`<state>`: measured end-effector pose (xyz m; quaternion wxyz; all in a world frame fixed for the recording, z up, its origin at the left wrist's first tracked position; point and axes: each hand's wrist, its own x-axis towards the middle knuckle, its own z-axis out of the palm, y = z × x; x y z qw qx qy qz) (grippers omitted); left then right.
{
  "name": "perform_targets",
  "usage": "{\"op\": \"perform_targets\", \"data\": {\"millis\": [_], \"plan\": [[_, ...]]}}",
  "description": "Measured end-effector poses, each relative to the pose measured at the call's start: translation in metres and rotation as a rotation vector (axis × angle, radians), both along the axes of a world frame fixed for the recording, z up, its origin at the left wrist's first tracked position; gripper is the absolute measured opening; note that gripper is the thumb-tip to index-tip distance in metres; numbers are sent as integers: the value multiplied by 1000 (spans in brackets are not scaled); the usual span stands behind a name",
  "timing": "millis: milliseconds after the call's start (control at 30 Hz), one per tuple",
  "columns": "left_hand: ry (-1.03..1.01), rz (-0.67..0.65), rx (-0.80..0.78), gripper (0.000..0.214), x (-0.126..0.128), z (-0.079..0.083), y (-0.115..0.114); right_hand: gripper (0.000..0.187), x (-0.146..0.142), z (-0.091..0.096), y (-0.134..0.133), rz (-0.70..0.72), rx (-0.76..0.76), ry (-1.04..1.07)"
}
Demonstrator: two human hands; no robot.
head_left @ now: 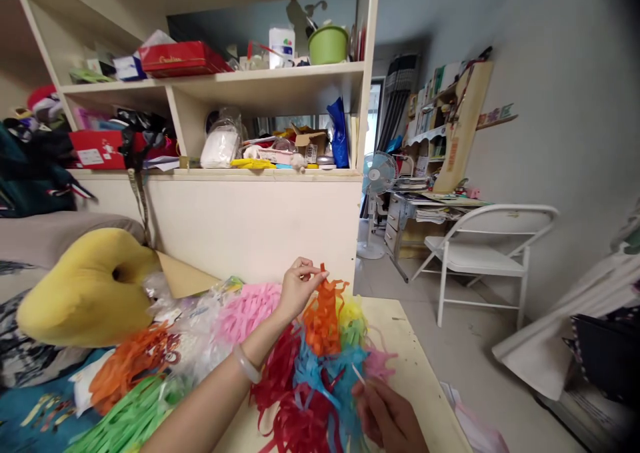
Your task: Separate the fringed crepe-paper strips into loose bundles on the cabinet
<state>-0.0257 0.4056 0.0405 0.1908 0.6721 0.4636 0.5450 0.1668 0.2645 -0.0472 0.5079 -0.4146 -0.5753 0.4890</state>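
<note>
My left hand point(300, 286), with a pale bangle on its wrist, pinches the top of an orange streamer tassel point(323, 323) and holds it up over the pile. At the lower right, my right hand point(387, 413) is closed around a thin white stick-like piece point(358, 374); its exact kind is unclear. Below and between the hands lie blue streamers point(313, 366) and dark red streamers point(305, 423). Yellow streamers point(353, 309) show just behind the orange tassel. Pink streamers point(250, 309) lie left of my left hand.
The pale table point(415, 366) bears the pile. Green streamers point(120, 416), another orange bunch point(127, 363) and clear plastic bags point(200, 333) lie left, near a yellow cushion point(85, 289). A loaded shelf point(265, 176) stands ahead; a white folding chair point(485, 259) and fan point(379, 173) are right.
</note>
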Motion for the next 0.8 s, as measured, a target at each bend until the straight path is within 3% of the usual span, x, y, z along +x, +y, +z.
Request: {"op": "perform_targets", "data": {"millis": [233, 367, 533, 667, 800], "plan": [[-288, -186, -54, 40, -3, 24, -21, 50, -7, 35, 19, -48, 198, -93], [-363, -321, -43, 39, 12, 29, -44, 48, -2, 75, 25, -159, 316, -188], [-385, -414, -53, 32, 22, 38, -82, 32, -5, 120, 19, -260, 627, -375], [-369, -432, -35, 39, 23, 41, -117, 22, -8, 134, 0, -278, 862, -518], [-263, -425, 99, 41, 22, 35, -142, 26, -10, 138, -19, -303, 944, -622]]}}
